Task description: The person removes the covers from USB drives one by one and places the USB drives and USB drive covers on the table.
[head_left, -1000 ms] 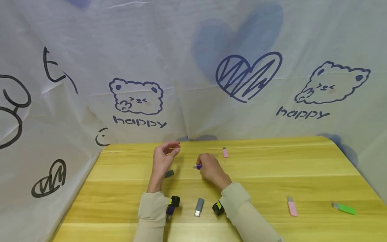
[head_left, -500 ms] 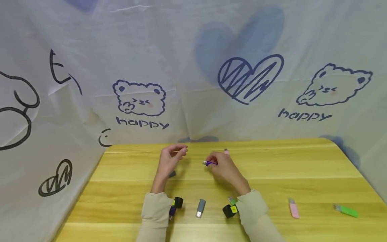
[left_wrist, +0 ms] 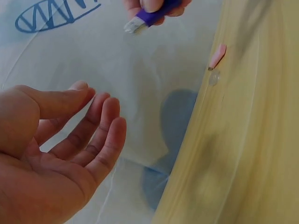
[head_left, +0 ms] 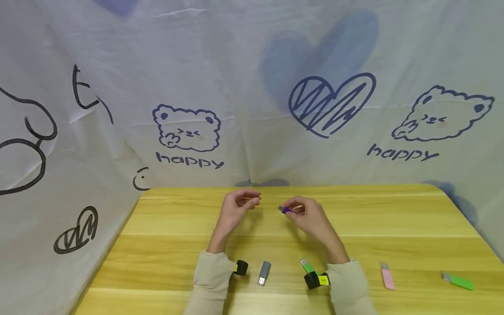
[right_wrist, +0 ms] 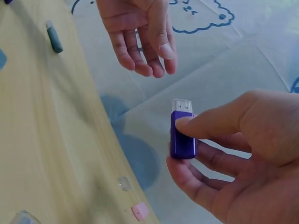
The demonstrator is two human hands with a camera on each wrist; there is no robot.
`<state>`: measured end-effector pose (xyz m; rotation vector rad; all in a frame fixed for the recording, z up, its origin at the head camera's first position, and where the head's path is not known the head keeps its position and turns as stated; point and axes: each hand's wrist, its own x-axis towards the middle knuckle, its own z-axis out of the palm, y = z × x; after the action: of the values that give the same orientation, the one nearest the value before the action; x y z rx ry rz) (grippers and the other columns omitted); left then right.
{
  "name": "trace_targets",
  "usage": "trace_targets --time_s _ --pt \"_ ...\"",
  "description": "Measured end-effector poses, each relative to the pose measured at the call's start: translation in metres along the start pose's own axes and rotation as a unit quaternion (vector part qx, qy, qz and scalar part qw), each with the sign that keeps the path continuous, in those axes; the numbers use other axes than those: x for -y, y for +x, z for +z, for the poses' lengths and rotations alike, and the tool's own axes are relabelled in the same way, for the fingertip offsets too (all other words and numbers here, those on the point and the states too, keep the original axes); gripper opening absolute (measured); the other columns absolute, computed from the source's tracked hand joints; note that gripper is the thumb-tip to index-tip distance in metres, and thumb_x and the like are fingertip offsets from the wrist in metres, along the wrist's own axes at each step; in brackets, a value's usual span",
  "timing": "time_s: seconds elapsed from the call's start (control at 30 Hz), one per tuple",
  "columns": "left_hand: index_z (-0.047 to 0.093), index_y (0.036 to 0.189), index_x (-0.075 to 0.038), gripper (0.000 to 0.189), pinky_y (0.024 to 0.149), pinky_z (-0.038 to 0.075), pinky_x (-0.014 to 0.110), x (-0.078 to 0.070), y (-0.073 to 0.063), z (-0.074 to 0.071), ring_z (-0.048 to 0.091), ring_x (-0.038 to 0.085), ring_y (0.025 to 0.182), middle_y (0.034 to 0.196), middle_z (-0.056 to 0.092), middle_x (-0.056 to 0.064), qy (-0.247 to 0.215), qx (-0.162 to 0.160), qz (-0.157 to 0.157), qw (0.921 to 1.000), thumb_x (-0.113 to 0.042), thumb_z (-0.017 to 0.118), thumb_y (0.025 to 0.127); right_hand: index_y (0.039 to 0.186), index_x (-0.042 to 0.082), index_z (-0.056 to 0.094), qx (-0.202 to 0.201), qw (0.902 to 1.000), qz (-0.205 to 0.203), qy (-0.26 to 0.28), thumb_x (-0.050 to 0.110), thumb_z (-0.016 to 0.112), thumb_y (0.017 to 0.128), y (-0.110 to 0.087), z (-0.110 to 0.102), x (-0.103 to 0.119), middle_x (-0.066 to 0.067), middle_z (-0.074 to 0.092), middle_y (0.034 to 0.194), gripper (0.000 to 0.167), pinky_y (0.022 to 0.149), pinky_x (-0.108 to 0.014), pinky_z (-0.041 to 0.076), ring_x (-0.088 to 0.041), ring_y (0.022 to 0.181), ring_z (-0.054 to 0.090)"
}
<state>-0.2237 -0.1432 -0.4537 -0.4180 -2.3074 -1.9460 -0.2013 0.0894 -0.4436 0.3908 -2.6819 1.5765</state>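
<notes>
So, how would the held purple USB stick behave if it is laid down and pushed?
The purple USB stick would likely slide, not roll: its faces look flat. It seems stiff, with a straight-edged body. It is probably light: small enough for the right hand to pinch.

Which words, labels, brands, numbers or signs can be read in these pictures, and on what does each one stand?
"happy": on the pale sheet, under the left bear drawing in the head view.
"happy": on the same sheet, under the right bear drawing.
Yellow labels on the black wrist cameras: too small to read.
Purple USB stick in the right hand: no readable text on the visible side.
</notes>
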Motion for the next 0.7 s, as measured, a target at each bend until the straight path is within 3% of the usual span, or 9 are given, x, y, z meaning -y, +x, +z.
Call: trace_targets --time_s 0.23,0.37,0.7 --pt "0.069 0.116 0.009 0.021 0.089 0.059 0.035 -0.009 -0.001 0.014 0.071 0.037 0.103 0.115 0.07 0.025 -0.029 0.043 -0.004 0.9986 0.001 0.068 0.097 0.108 0.002 0.077 -0.019 0.9989 -0.015 0.041 0.002 0.075 0.093 -0.003 -0.007 0.003 -0.014 0.075 0.105 0.015 0.072 -0.033 0.06 -0.027 0.089 0.074" --pt "0.07 0.118 0.006 0.023 0.089 0.059 0.036 -0.016 -0.002 0.021 0.072 0.03 0.102 0.117 0.071 0.02 -0.041 0.06 -0.017 0.9972 -0.005 0.07 0.098 0.108 0.0 0.077 -0.02 0.9979 -0.034 0.052 0.003 0.076 0.093 -0.004 -0.007 0.005 -0.015 0.075 0.104 0.016 0.072 -0.031 0.06 -0.026 0.087 0.075" --pt "0.069 0.117 0.008 0.022 0.085 0.06 0.035 -0.023 -0.004 0.027 0.072 0.027 0.093 0.109 0.072 0.021 -0.058 0.057 -0.019 0.9965 -0.001 0.07 0.096 0.107 -0.003 0.076 -0.016 0.9936 -0.056 0.097 0.005 0.077 0.092 -0.004 0.002 0.011 -0.018 0.075 0.104 0.017 0.076 -0.037 0.062 -0.028 0.087 0.075"
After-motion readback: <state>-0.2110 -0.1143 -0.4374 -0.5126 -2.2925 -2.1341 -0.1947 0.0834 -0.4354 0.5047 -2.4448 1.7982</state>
